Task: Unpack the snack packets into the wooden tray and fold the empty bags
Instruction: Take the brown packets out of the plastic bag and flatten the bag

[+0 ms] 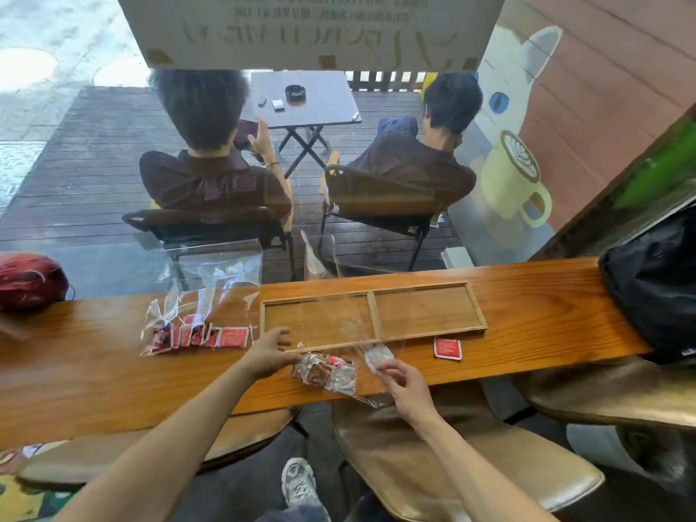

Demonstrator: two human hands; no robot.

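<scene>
Black bag (655, 284) cut off at right edge.

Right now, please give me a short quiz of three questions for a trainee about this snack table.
1. True or false: the wooden tray already holds snack packets.
2. Where does the single red packet lie? A) in the tray B) on the counter right of both hands
3. What does the right hand hold?

Key: 1 false; 2 B; 3 a small clear-wrapped packet.
</scene>
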